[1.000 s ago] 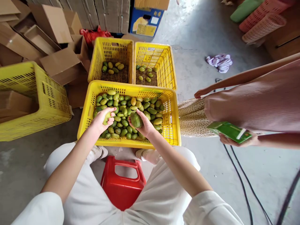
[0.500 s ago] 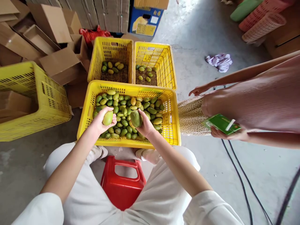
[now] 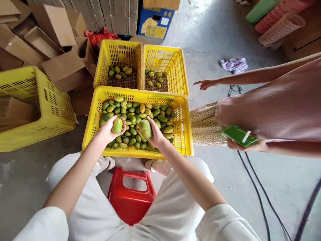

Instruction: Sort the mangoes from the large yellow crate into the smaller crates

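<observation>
My left hand is closed around a light green mango, its fingers curled behind the fruit. A larger, darker green mango rests in my right hand, gripped between thumb and fingers. Both hands are held above a wide yellow crate full of green and yellowish mangoes. Beyond it, two yellow crates stand side by side: the left crate and the right crate each have several mangoes on the bottom.
A red plastic stool is between my legs. At left stand a yellow crate and piled cardboard boxes. To the right, a person holds a green packet. Black cables cross the floor.
Both mangoes have turned slightly in my hands; the right one shows a lighter side. The person's far hand has risen and moved left, a finger stretched toward the crates.
</observation>
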`<state>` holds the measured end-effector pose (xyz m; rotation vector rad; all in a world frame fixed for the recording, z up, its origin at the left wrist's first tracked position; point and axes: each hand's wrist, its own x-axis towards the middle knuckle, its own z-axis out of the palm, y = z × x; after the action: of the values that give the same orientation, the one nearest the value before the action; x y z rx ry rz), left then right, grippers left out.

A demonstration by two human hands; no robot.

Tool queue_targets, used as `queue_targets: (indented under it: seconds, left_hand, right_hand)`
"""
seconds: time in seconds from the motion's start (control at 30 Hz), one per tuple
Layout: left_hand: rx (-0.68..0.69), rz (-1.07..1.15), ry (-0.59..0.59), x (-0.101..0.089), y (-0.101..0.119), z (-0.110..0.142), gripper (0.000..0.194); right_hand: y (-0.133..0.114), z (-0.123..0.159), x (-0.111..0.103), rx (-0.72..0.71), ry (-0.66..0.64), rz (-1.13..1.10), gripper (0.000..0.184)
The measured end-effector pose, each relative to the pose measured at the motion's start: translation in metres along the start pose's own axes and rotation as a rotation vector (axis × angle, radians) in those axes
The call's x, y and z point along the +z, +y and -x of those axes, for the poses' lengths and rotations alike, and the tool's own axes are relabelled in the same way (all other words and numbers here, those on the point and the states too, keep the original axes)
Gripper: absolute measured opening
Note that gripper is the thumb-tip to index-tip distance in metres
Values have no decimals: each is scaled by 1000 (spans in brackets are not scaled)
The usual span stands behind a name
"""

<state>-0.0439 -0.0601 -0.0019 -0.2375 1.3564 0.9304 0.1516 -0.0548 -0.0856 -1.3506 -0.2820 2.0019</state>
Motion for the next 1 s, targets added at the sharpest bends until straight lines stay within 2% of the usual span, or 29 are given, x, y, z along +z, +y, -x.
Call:
queue_targets:
  seconds: [0.1,0.2,0.27,0.37,0.47,0.57,0.77,0.87,1.0]
  left_hand:
    - [46,-62,-24,-2,0,-1,35]
    - [164,-108,-42,-5,-3,-3,20]
    - [200,-118,-58,-7,-6,-4,19]
    - [191,-95,-56,-7,-8,-3,19]
    - [184,-74,25,-5,-7,-2,16]
    - [163,-76,97,-5,-4,-2,25]
    - [71,-46,-38,-7,-2,-7,28]
    - [66,-57,-27,-8,-2,-10,24]
    - [52,-32,-45,-10,-1,-9,14]
  right_hand:
    - [-1,4,3,11,-9,5,41]
    - [-3,8,6,24,58,-11,32]
    - [-4,8,6,23,90,-11,27]
    - [-3,6,4,-3,50,8,23]
    - [0,4,1,-23,16,20,21]
    - [2,3,-1,-4,41,18,19]
    - [1,4,-1,-6,28,10,20]
    - [2,5,1,-9,6,56,26]
    - [3,6,1,69,15,123,32]
